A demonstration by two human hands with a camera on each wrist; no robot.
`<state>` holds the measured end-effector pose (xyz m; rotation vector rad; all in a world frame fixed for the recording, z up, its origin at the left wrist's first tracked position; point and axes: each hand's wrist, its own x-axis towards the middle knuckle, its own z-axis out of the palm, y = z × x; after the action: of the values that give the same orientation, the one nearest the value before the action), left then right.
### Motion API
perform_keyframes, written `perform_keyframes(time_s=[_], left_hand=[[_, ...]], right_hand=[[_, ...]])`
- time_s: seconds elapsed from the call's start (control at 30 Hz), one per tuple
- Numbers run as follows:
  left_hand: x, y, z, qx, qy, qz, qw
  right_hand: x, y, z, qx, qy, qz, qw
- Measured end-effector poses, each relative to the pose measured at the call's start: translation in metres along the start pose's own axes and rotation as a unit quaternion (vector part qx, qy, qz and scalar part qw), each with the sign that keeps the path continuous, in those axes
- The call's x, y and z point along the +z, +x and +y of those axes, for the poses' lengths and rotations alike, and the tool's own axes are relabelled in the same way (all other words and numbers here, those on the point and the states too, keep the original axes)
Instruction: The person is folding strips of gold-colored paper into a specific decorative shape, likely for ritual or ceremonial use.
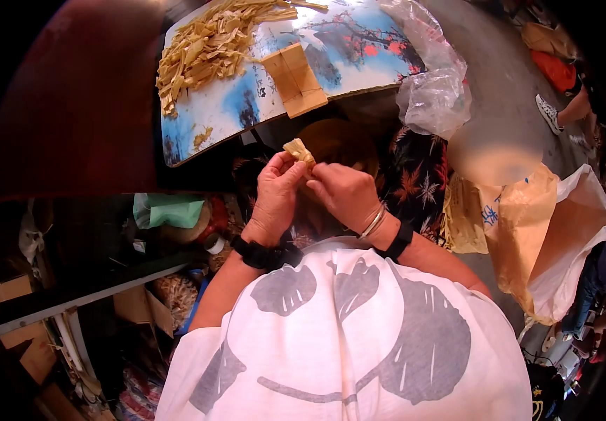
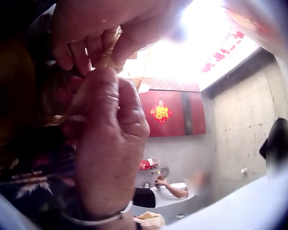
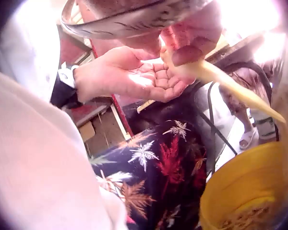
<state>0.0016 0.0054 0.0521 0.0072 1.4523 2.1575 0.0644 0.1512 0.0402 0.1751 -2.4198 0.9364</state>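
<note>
In the head view my left hand [image 1: 276,200] holds a small folded bundle of pale yellow strips [image 1: 297,149] between thumb and fingers. My right hand [image 1: 348,193] meets it from the other side, fingers curled in at the bundle's lower end. From the right hand [image 3: 197,36] a long, tapering pale yellow strip [image 3: 235,88] trails toward the bucket in the right wrist view. There the left hand [image 3: 129,76] shows its palm, fingers loosely bent. Close up in the left wrist view, the right thumb and finger pinch at the bundle, which the hands mostly hide.
A painted table [image 1: 232,112] ahead bears a heap of yellow strips [image 1: 204,49] and a small wooden board [image 1: 294,78]. A yellow bucket [image 3: 240,172] stands below the hands. Clear plastic [image 1: 433,98] hangs off the table; a large paper bag [image 1: 527,231] stands at right.
</note>
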Motion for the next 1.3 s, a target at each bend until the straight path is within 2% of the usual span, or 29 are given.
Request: perform_keyframes(time_s=[0.03,0.07,0.13,0.17,0.27,0.3,0.4,0.5,0.57,0.6,0.7,0.8,0.9,1.03,1.13,1.23,1.3], left_hand=[[-0.002,0.0,0.0,0.025,0.055,-0.001,0.998],[-0.004,0.001,0.0,0.05,0.111,-0.002,0.993],[0.004,-0.003,-0.001,0.055,0.142,-0.029,0.988],[0.007,-0.005,-0.001,0.058,0.157,-0.044,0.985],[0.002,-0.008,-0.006,0.031,0.153,-0.007,0.988],[-0.001,-0.009,-0.007,0.03,0.175,-0.006,0.984],[-0.007,-0.012,-0.006,0.029,0.223,-0.001,0.974],[-0.002,-0.013,0.0,0.045,0.233,0.0,0.971],[0.003,-0.014,0.005,0.063,0.244,-0.005,0.968],[0.0,-0.015,0.005,0.036,0.212,-0.003,0.977],[-0.019,-0.018,0.009,-0.035,0.113,-0.01,0.993],[-0.02,-0.012,0.013,-0.047,0.119,-0.026,0.991],[-0.015,0.004,0.026,0.026,0.23,-0.026,0.972],[-0.009,0.055,0.056,0.211,0.401,0.006,0.892],[-0.002,0.097,0.078,0.257,0.454,0.041,0.852],[-0.006,0.136,0.083,0.303,0.462,0.067,0.831],[-0.01,0.154,0.075,0.274,0.42,0.083,0.861]], right_hand=[[-0.01,0.006,-0.004,0.134,0.104,-0.043,0.985],[-0.008,0.009,0.001,0.171,0.157,-0.05,0.971],[-0.003,0.02,0.012,0.243,0.261,-0.064,0.932],[-0.004,0.021,0.013,0.274,0.276,-0.119,0.913],[0.005,0.019,0.019,0.243,0.225,-0.033,0.943],[0.002,0.022,0.017,0.238,0.253,-0.017,0.938],[-0.003,0.024,0.018,0.279,0.263,-0.059,0.922],[-0.006,0.028,0.022,0.279,0.391,-0.122,0.868],[-0.002,0.024,0.029,0.274,0.396,-0.145,0.865],[-0.003,0.025,0.03,0.272,0.397,-0.156,0.863],[-0.014,0.035,0.035,0.324,0.47,-0.142,0.809],[-0.022,0.044,0.031,0.373,0.482,-0.17,0.774],[-0.021,0.061,0.037,0.355,0.461,-0.181,0.793],[-0.022,0.107,0.043,0.242,0.331,-0.094,0.907],[-0.008,0.145,0.052,0.146,0.215,0.012,0.965],[0.015,0.166,0.074,0.112,0.153,0.059,0.98],[0.026,0.17,0.084,0.092,0.093,0.072,0.989]])
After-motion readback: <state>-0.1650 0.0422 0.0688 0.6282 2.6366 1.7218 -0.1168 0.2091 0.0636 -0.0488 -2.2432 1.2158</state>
